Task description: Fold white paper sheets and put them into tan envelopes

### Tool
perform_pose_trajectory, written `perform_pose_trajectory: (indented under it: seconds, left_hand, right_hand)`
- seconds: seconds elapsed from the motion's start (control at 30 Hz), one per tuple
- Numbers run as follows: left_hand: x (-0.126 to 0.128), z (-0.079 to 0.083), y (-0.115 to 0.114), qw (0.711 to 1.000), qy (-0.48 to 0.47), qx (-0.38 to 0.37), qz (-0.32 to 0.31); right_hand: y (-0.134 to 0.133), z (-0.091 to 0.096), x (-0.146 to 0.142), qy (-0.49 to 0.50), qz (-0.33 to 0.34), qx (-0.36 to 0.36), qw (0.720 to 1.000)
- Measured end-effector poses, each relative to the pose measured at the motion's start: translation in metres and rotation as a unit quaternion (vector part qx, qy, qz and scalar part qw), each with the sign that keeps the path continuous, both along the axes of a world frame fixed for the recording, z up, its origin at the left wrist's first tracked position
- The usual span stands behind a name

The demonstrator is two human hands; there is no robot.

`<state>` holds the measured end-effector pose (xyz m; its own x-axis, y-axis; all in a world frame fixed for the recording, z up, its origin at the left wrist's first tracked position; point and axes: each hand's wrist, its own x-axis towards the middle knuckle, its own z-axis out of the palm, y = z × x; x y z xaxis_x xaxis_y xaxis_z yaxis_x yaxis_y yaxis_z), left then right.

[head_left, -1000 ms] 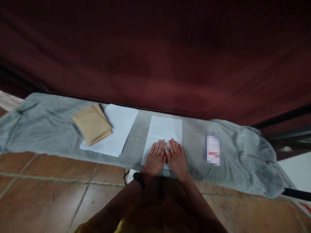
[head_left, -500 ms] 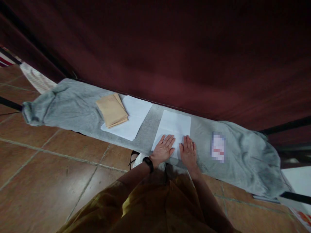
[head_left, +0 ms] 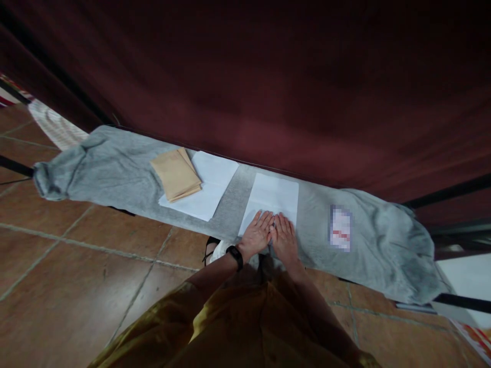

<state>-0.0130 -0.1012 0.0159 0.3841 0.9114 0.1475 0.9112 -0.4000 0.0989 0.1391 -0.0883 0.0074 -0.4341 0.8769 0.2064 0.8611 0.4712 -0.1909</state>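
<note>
My left hand point(head_left: 258, 235) and right hand point(head_left: 284, 239) come back together, palms down on the white sheet point(head_left: 276, 192) beneath them, so the pressing seems centred again; brown envelopes point(head_left: 175, 175) lie left.

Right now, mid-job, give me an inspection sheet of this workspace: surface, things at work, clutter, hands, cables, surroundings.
Surface: grey cloth, wrinkled toward both ends.
Things at work: white sheet, lying flat on the cloth.
Clutter: brown paper stack partly over white papers, to the left; pixelated item, to the right, unreadable.
Hands: left hand and right hand palms down, close together on the sheet; black wristband on the left wrist.
Cables: thin dark line at the left edge; cannot tell whether it is one.
Surroundings: dark red curtain beyond, tiled floor below.
</note>
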Motion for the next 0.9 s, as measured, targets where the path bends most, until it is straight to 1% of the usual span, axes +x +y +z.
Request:
perform_pose_trajectory:
  seconds: [0.13,0.23,0.5,0.57,0.63,0.67,0.73,0.83,0.9]
  left_hand:
    - [-0.005,-0.002,-0.002,1.0,-0.026,-0.003,0.014]
    - [-0.011,-0.002,-0.004,0.998,-0.044,0.0,0.04]
    - [-0.042,0.0,-0.017,0.984,-0.054,0.005,0.167]
    - [-0.048,0.0,-0.018,0.981,-0.052,0.012,0.186]
    - [-0.048,-0.001,-0.015,0.979,-0.052,0.024,0.196]
    - [-0.045,0.0,-0.009,0.979,-0.056,0.031,0.193]
    - [-0.034,0.0,0.008,0.981,-0.071,0.044,0.175]
    - [-0.013,0.0,0.048,0.986,-0.097,0.051,0.124]
    - [-0.003,-0.001,0.077,0.99,-0.099,0.038,0.089]
  right_hand:
    - [0.0,0.0,0.008,-0.01,-0.021,0.006,1.0]
    - [-0.001,-0.001,0.016,-0.018,-0.033,0.012,0.999]
    - [-0.001,-0.009,0.039,-0.02,-0.09,0.03,0.995]
    - [-0.001,-0.01,0.043,-0.014,-0.107,0.031,0.994]
    - [0.002,-0.01,0.043,-0.005,-0.118,0.031,0.993]
    - [0.005,-0.009,0.041,0.001,-0.118,0.03,0.993]
    - [0.016,-0.006,0.03,0.019,-0.106,0.023,0.994]
    - [0.045,0.001,0.005,0.046,-0.069,0.0,0.997]
    - [0.069,0.004,-0.011,0.055,-0.049,-0.007,0.997]
